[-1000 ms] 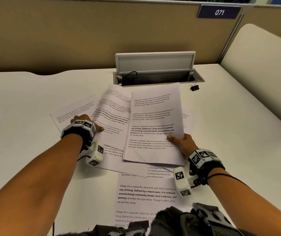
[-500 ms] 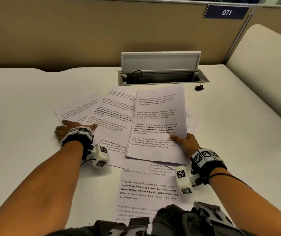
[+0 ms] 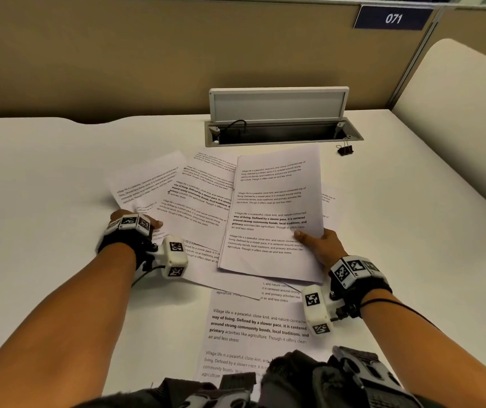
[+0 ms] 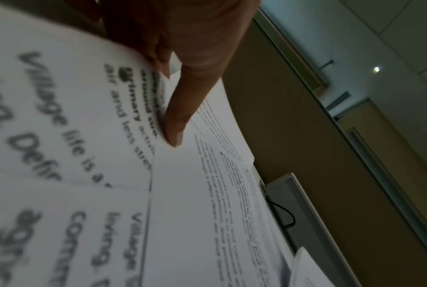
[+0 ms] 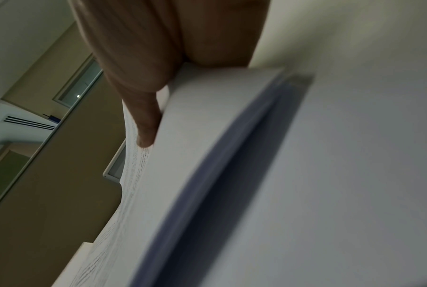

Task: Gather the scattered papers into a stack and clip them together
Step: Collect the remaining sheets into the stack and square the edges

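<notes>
**Kid:** Where are the papers (image 3: 200,207)?

**Helper:** They lie spread out on the white desk (image 3: 44,178), in front of the person. Some lie over each other like a fan. One more sheet (image 3: 253,328) lies close to the person, partly under the rest.

**Kid:** Which one is on top?

**Helper:** The top sheets (image 3: 274,213) on the right side. The right hand (image 3: 322,245) holds them at their right edge. The thumb lies on top, and in the wrist view the fingers (image 5: 219,38) go under the edge. So that hand is clamped on the sheets. Their edge is lifted a bit off the desk. I think that is so more pages can join the pile.

**Kid:** And the other hand?

**Helper:** The left hand (image 3: 131,220) is on the left pages. In the wrist view, a fingertip (image 4: 174,136) presses down on a page and a page edge sits tucked by the fingers. It looks like a pinch, but the wrist gear hides most of the hand from above. I think it means to pull those pages toward the pile.

**Kid:** Where is the clip (image 3: 345,148)?

**Helper:** It is black and sits far back on the desk, just beside the open cable box (image 3: 280,134). No hand is near it. I think it waits there until the pile is neat.
</notes>
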{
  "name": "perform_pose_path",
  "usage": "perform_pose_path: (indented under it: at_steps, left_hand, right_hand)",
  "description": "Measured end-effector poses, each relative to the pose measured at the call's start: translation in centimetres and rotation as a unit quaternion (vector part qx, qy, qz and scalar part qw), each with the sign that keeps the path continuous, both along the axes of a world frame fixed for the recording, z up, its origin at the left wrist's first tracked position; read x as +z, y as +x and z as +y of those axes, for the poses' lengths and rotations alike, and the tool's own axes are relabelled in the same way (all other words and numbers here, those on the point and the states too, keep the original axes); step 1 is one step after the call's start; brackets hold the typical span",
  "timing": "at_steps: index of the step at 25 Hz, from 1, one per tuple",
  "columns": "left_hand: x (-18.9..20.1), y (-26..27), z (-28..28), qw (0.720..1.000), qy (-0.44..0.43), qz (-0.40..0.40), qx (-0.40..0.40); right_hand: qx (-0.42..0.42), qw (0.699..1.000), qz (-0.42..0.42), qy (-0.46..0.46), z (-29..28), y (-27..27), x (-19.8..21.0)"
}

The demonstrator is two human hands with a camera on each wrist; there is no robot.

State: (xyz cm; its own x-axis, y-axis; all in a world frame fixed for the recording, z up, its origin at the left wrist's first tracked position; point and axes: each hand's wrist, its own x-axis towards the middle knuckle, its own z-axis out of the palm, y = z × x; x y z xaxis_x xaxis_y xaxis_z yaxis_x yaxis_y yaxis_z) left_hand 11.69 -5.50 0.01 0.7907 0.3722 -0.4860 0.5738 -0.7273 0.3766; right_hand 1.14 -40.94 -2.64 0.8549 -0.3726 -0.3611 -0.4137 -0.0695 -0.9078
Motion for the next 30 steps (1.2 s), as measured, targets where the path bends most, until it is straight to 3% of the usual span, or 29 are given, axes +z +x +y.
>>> perform_pose_path:
  at_steps: [3,9,14,18,23,26,30]
  left_hand:
    - [-1.8,1.0,-0.1,0.996,-0.05,-0.047,0.053]
    - [0.7,-3.0,-3.5,0.982,-0.102,-0.102,0.125]
    - [0.3,-3.1,-2.9,0.927,-0.304,-0.108,0.193]
    - [0.3,-3.1,-3.7,0.906,-0.365,-0.092,0.195]
    - [0.9,-3.0,-5.1,0.953,-0.252,-0.13,0.11]
    - [1.5,-3.3,-5.0,0.952,-0.23,-0.183,0.087]
    - [3.8,-3.4,-3.0,0.93,-0.212,-0.279,0.109]
  right_hand:
    - [0.001,1.0,0.003,-0.002,0.0,0.0,0.0]
    - [0.0,1.0,-0.005,-0.016,0.1,0.0,-0.1]
    - [0.001,1.0,-0.006,-0.01,0.2,-0.1,0.2]
    - [0.004,1.0,-0.01,-0.006,0.1,-0.2,0.4]
    - [0.003,1.0,-0.009,0.013,0.2,-0.2,0.3]
    - [-0.001,1.0,-0.009,0.023,0.0,-0.2,0.3]
    - [-0.009,0.999,-0.014,0.029,-0.3,-0.2,0.4]
